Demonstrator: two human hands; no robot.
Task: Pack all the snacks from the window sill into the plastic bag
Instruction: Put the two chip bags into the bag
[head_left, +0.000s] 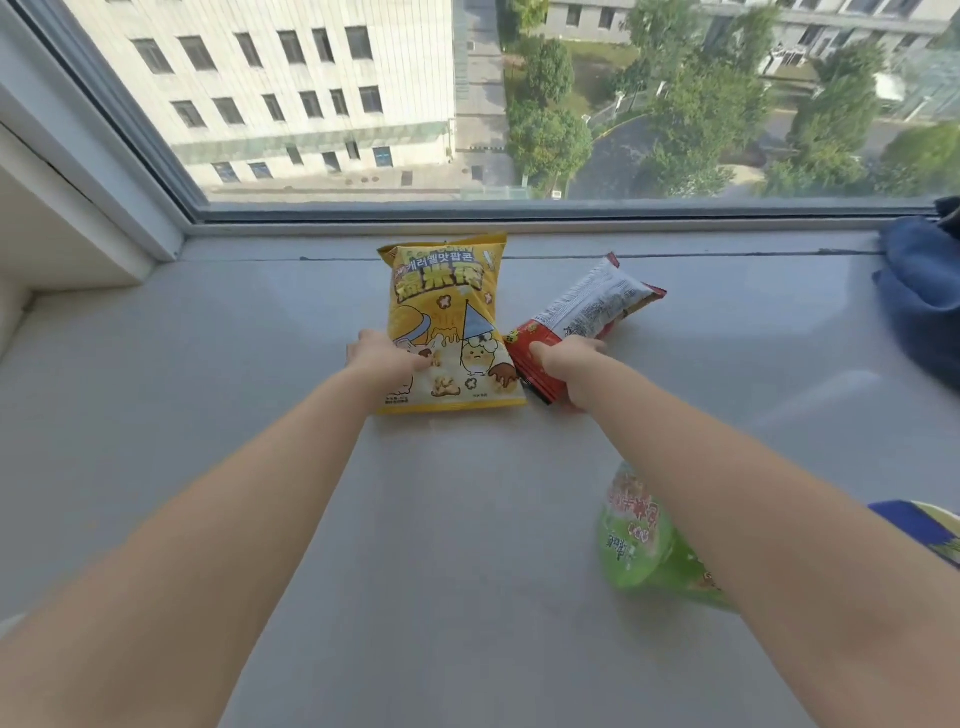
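Two packets sit mid-sill near the glass, each with a hand on it. The left hand (382, 358) rests on the lower left corner of the yellow popcorn bag (447, 322); its fingers look wrapped at the edge, though the grip is partly hidden. The right hand (563, 366) grips the near end of the red packet (582, 322), which is tilted up. Best to pinch both firmly by their ends and lift together. Both arms reach straight forward. A green packet (639, 535) lies nearer, under the right forearm. No plastic bag is clearly visible.
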